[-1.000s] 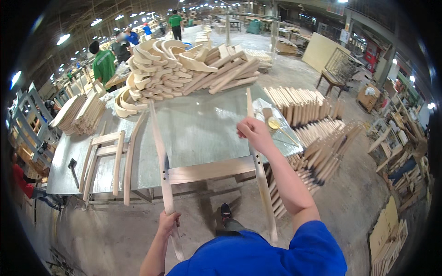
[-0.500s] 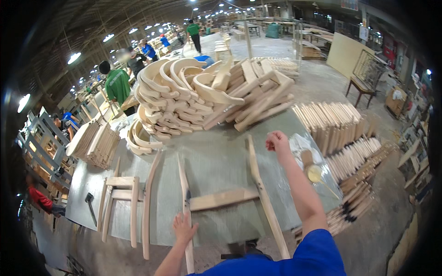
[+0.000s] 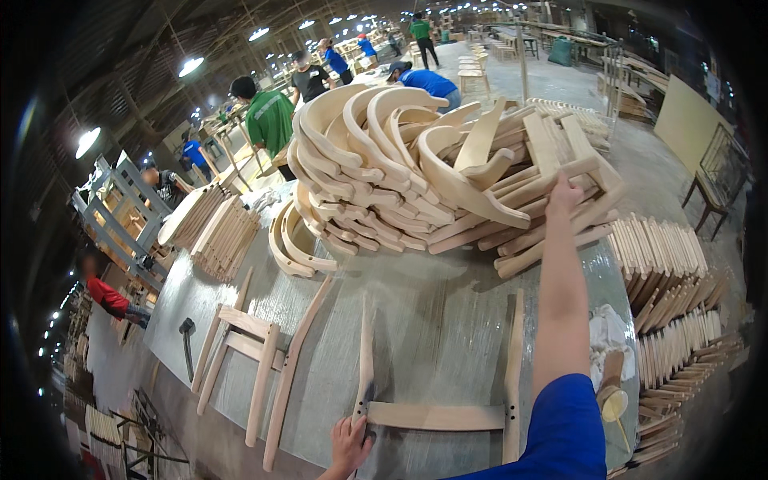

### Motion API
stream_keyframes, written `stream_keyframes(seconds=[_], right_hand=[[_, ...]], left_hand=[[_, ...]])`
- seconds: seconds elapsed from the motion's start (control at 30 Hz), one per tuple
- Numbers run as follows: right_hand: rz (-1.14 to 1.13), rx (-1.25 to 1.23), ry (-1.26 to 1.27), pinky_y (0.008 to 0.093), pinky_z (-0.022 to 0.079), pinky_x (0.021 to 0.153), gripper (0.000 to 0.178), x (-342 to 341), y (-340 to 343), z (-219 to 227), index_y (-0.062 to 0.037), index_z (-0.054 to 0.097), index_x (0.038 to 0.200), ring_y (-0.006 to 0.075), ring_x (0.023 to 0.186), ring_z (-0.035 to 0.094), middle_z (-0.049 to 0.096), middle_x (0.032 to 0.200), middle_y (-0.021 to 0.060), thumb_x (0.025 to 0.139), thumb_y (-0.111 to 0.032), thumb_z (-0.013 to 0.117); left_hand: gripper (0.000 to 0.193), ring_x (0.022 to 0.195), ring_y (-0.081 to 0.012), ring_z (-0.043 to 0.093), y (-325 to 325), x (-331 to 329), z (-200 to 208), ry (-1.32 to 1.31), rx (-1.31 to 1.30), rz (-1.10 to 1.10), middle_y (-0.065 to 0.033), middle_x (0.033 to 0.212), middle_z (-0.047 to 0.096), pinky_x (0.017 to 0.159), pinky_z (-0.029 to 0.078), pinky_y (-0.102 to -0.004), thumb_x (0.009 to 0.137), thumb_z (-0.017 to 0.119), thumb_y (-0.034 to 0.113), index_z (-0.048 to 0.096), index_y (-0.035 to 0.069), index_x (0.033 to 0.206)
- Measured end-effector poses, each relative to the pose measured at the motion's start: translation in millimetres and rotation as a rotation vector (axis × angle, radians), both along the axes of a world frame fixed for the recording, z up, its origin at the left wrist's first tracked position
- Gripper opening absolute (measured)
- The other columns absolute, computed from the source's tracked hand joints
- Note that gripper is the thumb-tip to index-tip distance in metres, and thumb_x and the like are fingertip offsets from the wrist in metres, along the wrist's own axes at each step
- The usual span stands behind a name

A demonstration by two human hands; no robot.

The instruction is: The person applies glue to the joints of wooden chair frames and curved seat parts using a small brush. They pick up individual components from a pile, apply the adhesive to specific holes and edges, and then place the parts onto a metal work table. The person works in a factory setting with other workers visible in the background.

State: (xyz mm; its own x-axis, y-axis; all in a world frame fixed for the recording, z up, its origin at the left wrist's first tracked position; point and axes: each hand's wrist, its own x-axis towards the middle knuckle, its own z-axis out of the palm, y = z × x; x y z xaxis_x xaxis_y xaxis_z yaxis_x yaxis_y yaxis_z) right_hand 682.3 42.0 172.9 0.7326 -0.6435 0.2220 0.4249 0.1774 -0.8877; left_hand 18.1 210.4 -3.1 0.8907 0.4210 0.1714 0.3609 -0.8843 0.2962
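Observation:
Far to the right, my right hand [image 3: 566, 194] is closed round a rail of a pale wooden frame [image 3: 588, 166] on top of a heaped pile. At the table's near edge, my left hand [image 3: 350, 444] lies with its fingers extended on the left post [image 3: 366, 344] of an H-shaped chair frame. That frame's crossbar [image 3: 436, 417] joins the left post to a right post [image 3: 514, 352], with dark holes at both joints. Left of it lies another part-built wooden frame [image 3: 254, 352].
Curved wooden parts [image 3: 376, 152] are stacked high behind. A mallet [image 3: 187, 344] lies at the left edge. On the right are a white cloth [image 3: 610, 340] and a yellowish cup [image 3: 614, 406] with a stick. Stacked wood strips [image 3: 660, 248] stand beyond the table. Co-workers [image 3: 270, 120] are in the background.
My right hand has reached forward from above the table to the pile and taken hold of a wooden frame. My view has swung left; my left hand stays at the left post.

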Motion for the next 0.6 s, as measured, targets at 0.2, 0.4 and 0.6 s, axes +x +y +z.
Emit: stream_keyframes(seconds=[0.2,0.4,0.6], right_hand=[[0.668,-0.076,-0.237,0.0279,0.045,0.065,0.049,-69.6,69.9,13.9,0.0027,0.050,0.114,0.0131,0.084,0.053,0.056,0.099,0.0106,0.080,-0.027,0.071],[1.035,-0.191,-0.190,0.0298,0.048,0.077,0.049,-76.4,100.0,33.3,0.0018,0.052,0.115,0.0170,0.094,0.059,0.059,0.104,0.0074,0.075,-0.017,0.075],[0.135,-0.962,-0.280,0.0333,0.048,0.079,0.049,-89.4,78.0,11.6,0.0008,0.056,0.109,0.0205,0.090,0.060,0.061,0.101,0.0090,0.071,-0.020,0.077]], left_hand=[[0.062,0.113,-0.0373,0.042,-8.5,-20.9,15.0,0.051,-0.053,0.082,-0.0170,0.119,0.048,0.095,0.033,-0.0491,0.068,0.064,0.019,0.047,0.015,0.127],[0.065,0.115,-0.0390,0.042,0.7,-7.1,10.6,0.049,-0.015,0.047,-0.0185,0.121,0.047,0.098,0.032,-0.0477,0.067,0.064,0.014,0.044,0.007,0.128],[0.070,0.115,-0.0395,0.043,-9.8,-24.1,11.7,0.083,-0.039,0.146,-0.0190,0.120,0.050,0.101,0.032,-0.0463,0.065,0.066,0.013,0.039,-0.001,0.128]])
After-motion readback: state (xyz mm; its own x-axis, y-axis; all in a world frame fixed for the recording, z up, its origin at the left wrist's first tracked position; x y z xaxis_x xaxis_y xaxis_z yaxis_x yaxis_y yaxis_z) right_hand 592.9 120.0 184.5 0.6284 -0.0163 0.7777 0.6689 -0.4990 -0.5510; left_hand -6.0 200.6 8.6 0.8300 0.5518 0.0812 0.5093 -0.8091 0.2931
